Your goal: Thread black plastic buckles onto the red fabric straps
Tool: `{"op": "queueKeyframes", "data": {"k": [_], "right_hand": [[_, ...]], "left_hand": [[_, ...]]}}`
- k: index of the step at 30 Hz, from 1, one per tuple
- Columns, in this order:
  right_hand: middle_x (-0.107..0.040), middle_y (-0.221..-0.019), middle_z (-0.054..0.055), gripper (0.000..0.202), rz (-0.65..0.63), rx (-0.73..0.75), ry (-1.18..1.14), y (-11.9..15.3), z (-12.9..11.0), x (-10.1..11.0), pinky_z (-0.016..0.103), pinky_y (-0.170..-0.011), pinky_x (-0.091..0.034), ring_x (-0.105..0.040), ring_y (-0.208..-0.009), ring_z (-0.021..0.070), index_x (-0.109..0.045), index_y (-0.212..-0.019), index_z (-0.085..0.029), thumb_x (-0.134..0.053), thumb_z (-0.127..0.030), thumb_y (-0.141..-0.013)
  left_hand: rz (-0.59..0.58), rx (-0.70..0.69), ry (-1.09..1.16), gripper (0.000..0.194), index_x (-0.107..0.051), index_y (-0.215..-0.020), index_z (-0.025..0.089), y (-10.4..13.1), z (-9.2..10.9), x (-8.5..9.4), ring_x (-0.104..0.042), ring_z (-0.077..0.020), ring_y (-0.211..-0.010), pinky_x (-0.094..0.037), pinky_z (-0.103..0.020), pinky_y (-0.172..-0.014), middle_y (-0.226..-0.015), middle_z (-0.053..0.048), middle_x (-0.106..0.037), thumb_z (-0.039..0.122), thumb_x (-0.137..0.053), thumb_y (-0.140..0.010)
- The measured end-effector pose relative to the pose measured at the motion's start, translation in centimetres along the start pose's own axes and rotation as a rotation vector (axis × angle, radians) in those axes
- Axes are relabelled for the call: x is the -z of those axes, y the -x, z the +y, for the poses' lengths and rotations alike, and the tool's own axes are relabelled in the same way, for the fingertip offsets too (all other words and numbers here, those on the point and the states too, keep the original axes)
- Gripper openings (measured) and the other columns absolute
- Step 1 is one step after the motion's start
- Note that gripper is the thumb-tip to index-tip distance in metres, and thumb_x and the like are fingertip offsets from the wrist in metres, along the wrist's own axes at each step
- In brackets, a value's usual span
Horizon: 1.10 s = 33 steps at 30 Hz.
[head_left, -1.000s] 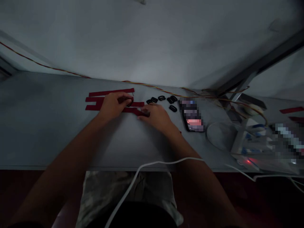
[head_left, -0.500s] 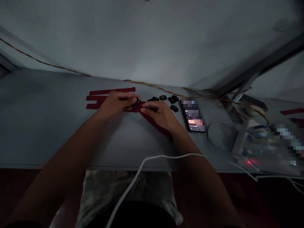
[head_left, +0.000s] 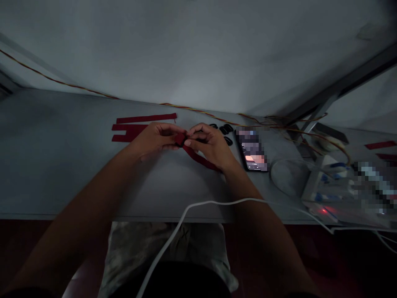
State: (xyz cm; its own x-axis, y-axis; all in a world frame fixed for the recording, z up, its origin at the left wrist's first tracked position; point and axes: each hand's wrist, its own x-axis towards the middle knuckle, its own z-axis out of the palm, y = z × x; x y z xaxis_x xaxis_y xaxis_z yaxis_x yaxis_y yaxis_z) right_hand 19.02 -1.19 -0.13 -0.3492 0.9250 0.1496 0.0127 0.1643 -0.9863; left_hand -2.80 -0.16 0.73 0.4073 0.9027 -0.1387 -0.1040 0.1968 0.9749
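Between the fingertips of both hands is a black slide buckle [head_left: 179,144] with red webbing across it. My left hand [head_left: 156,138] is closed on the buckle from the left. From the right, my right hand [head_left: 209,142] pinches the red strap [head_left: 198,157] close beside the buckle. The strap's tail runs down to the right, under my right wrist. Several more red straps [head_left: 145,118] lie flat on the table behind and left of my left hand. Beyond my right hand are several loose black buckles [head_left: 226,129], some partly hidden by it.
A phone [head_left: 252,150] with a lit screen lies right of the buckles. A white cable [head_left: 211,203] crosses in front of me over the right forearm. Farther right stands a white box [head_left: 328,182] with a red light. Twisted wires [head_left: 198,110] run along the wall.
The red strap's end now shows across the buckle, which was bare black before. My right hand has moved up and closer to the left, covering more loose buckles.
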Motion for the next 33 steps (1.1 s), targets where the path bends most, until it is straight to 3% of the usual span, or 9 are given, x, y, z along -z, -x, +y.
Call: {"op": "queueKeyframes", "data": {"k": [4, 8, 10, 13, 17, 21, 26, 33], "right_hand": [[-0.073, -0.084, -0.001, 0.034, -0.018, 0.058, 0.138, 0.1, 0.0, 0.0, 0.029, -0.069, -0.050, -0.063, -0.070, 0.0133, -0.074, -0.110, -0.023, -0.085, -0.042, -0.083], [-0.073, -0.095, 0.003, 0.016, 0.045, 0.142, 0.352, 0.0, -0.1, -0.2, 0.032, -0.080, -0.053, -0.065, -0.087, 0.0179, -0.077, -0.092, -0.023, -0.083, -0.036, -0.084], [-0.072, -0.099, 0.004, 0.016, 0.062, 0.172, 0.325, 0.1, -0.5, -0.2, 0.034, -0.084, -0.054, -0.065, -0.093, 0.0191, -0.075, -0.087, -0.023, -0.082, -0.037, -0.084], [-0.072, -0.097, 0.002, 0.024, 0.109, 0.166, 0.097, 0.6, -1.6, 0.1, 0.034, -0.082, -0.056, -0.068, -0.090, 0.0183, -0.068, -0.094, -0.026, -0.077, -0.048, -0.089], [-0.067, -0.079, -0.002, 0.038, 0.123, 0.006, -0.028, 1.2, -2.8, 0.7, 0.026, -0.056, -0.051, -0.066, -0.067, 0.0147, -0.062, -0.104, -0.029, -0.073, -0.061, -0.089], [-0.067, -0.065, -0.002, 0.036, 0.029, -0.163, 0.137, 0.9, -2.2, 0.6, 0.022, -0.039, -0.038, -0.057, -0.046, 0.0108, -0.067, -0.095, -0.020, -0.086, -0.047, -0.079], [-0.071, -0.064, 0.000, 0.023, 0.058, -0.258, 0.175, 0.5, -1.0, 0.0, 0.019, -0.038, -0.036, -0.063, -0.044, 0.0123, -0.064, -0.087, -0.019, -0.083, -0.030, -0.078], [-0.070, -0.063, -0.001, 0.027, 0.071, -0.382, 0.046, 0.6, -1.4, 0.2, 0.019, -0.038, -0.034, -0.062, -0.045, 0.0120, -0.061, -0.086, -0.021, -0.085, -0.026, -0.075]], "left_hand": [[-0.027, -0.050, -0.025, 0.041, -0.081, -0.110, 0.020, -0.2, -0.1, 0.1, -0.076, -0.0171, -0.093, -0.064, -0.027, -0.082, -0.105, -0.007, -0.080, 0.035, -0.094, -0.075], [-0.056, -0.052, -0.047, 0.043, -0.078, -0.111, 0.018, -0.2, -0.3, 0.1, -0.077, -0.0192, -0.095, -0.064, -0.029, -0.082, -0.105, -0.009, -0.080, 0.032, -0.094, -0.073], [-0.045, -0.050, -0.079, 0.043, -0.078, -0.111, 0.018, -0.3, -0.4, -0.1, -0.077, -0.0199, -0.094, -0.064, -0.030, -0.081, -0.105, -0.009, -0.080, 0.030, -0.093, -0.073], [0.028, -0.057, -0.188, 0.039, -0.077, -0.106, 0.017, -0.3, -0.6, -0.5, -0.076, -0.0203, -0.090, -0.063, -0.032, -0.080, -0.101, -0.010, -0.080, 0.025, -0.092, -0.071], [0.070, -0.059, -0.250, 0.037, -0.077, -0.102, 0.014, -0.5, -1.0, -0.9, -0.076, -0.0221, -0.089, -0.064, -0.035, -0.081, -0.096, -0.010, -0.080, 0.024, -0.090, -0.069], [0.024, -0.076, -0.290, 0.031, -0.081, -0.099, 0.015, -0.6, -1.1, -0.9, -0.076, -0.0215, -0.089, -0.063, -0.032, -0.081, -0.094, -0.008, -0.081, 0.029, -0.088, -0.072], [0.027, -0.055, -0.241, 0.028, -0.084, -0.101, 0.017, -0.5, -0.9, -1.1, -0.077, -0.0210, -0.089, -0.064, -0.032, -0.085, -0.094, -0.007, -0.082, 0.030, -0.085, -0.076], [-0.001, -0.051, -0.209, 0.028, -0.085, -0.102, 0.019, -0.3, -1.1, -1.6, -0.078, -0.0224, -0.092, -0.066, -0.036, -0.088, -0.097, -0.008, -0.082, 0.033, -0.087, -0.078]]}}
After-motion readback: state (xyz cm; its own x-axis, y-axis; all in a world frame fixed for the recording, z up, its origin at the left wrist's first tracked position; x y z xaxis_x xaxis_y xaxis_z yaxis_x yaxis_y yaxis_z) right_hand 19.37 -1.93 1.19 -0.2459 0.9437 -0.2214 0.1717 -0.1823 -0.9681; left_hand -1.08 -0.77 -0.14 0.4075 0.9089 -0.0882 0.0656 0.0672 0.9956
